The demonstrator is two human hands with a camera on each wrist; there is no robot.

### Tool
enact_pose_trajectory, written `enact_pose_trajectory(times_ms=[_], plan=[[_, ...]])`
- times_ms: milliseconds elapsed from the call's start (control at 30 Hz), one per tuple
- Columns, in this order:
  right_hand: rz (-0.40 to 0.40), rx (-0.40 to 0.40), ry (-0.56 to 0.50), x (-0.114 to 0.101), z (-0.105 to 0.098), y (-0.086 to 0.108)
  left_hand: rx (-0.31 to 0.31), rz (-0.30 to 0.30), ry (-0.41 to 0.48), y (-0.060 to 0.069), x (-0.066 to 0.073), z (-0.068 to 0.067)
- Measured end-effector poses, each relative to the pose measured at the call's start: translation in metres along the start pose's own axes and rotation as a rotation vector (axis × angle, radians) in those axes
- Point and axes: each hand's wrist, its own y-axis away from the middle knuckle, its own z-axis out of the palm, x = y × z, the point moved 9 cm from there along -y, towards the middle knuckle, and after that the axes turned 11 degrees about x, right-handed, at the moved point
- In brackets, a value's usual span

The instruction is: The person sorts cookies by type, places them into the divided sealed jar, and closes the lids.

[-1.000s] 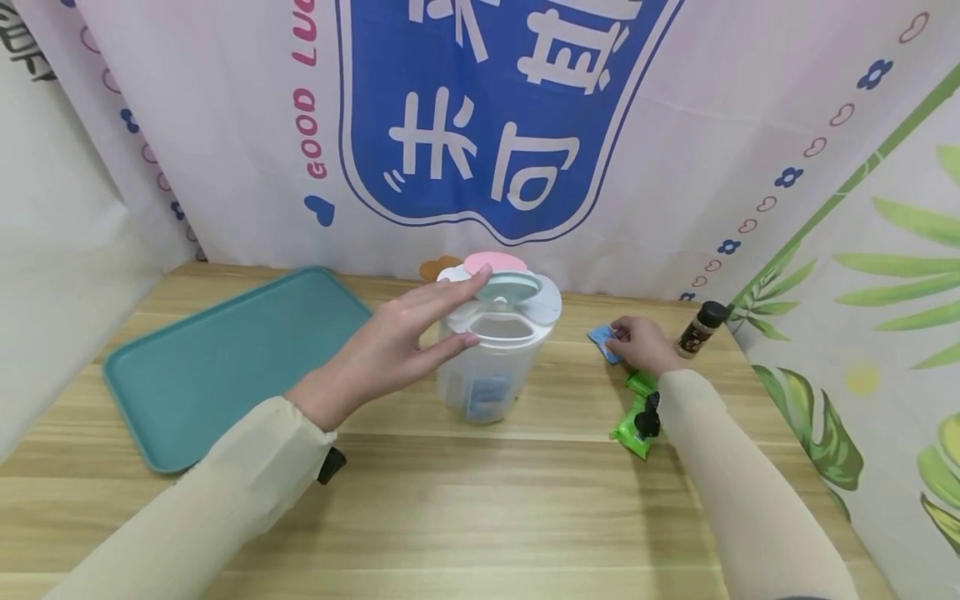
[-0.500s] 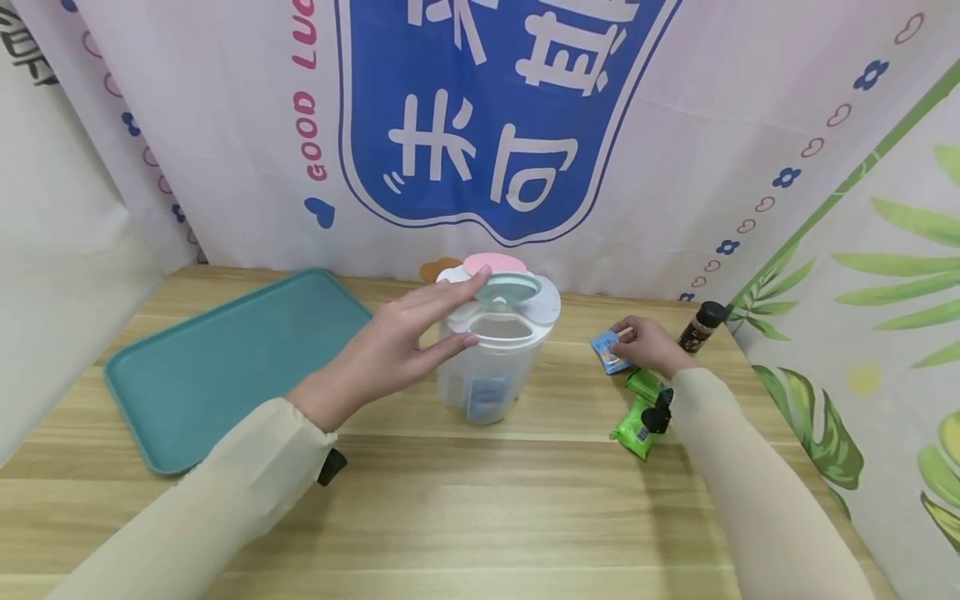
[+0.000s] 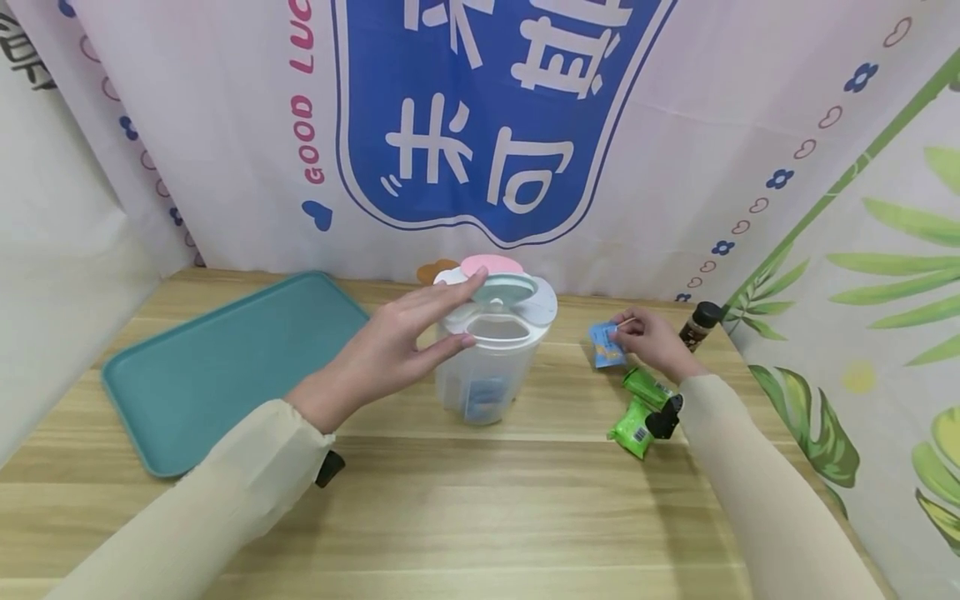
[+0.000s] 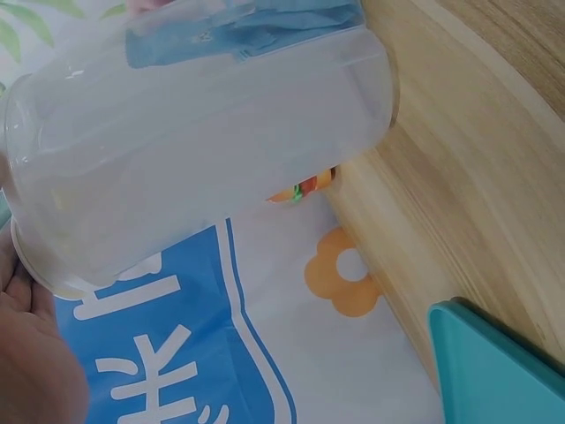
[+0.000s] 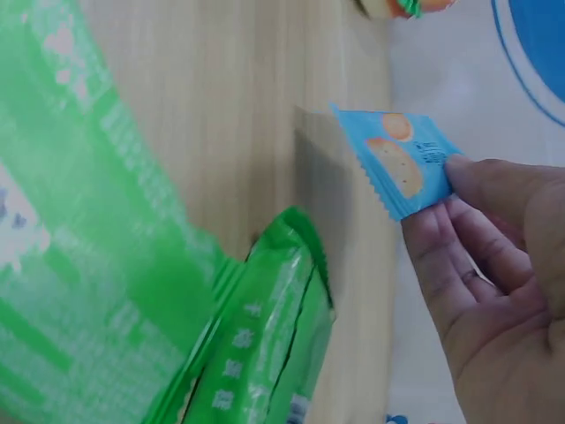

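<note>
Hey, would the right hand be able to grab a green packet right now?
Probably not right now: the right hand is pinching the blue packet, though the green packets lie close by on the table.

A: Count by kind?
B: Green packets (image 3: 633, 427) numbered two; blue packet (image 3: 606, 352) outside the container (image 3: 491, 360), one; blue contents (image 3: 486, 395) could not be counted.
A: Remainder?
B: Container, one; tray (image 3: 240, 367), one; black-capped bottle (image 3: 697, 329), one.

Head view looks forward-down; both close wrist views share its table (image 3: 480, 517).
</note>
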Motion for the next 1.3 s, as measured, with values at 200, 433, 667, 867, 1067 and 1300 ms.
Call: enact_pose_trajectory(times_ms=[200, 433, 667, 867, 1067, 1300], plan=[[-0.049, 0.077, -0.111, -0.021, -0.010, 0.005, 0.001, -0.001, 0.000, 0.000, -0.001, 0.000], [-0.157, 0.193, -0.198, -0.062, -0.030, 0.019, 0.004, -0.001, 0.000, 0.000, -0.001, 0.000], [-0.295, 0.354, -0.311, -0.112, -0.061, 0.041, -0.006, -0.016, -0.008, 0.000, -0.002, 0.001], [-0.450, 0.434, -0.494, -0.154, -0.080, 0.064, -0.018, -0.027, -0.014, 0.000, -0.003, 0.001], [-0.597, 0.444, -0.648, -0.193, -0.087, 0.090, -0.016, -0.026, -0.008, 0.001, -0.003, 0.001], [-0.726, 0.424, -0.639, -0.228, -0.077, 0.114, -0.014, -0.013, -0.001, 0.000, -0.002, 0.001]])
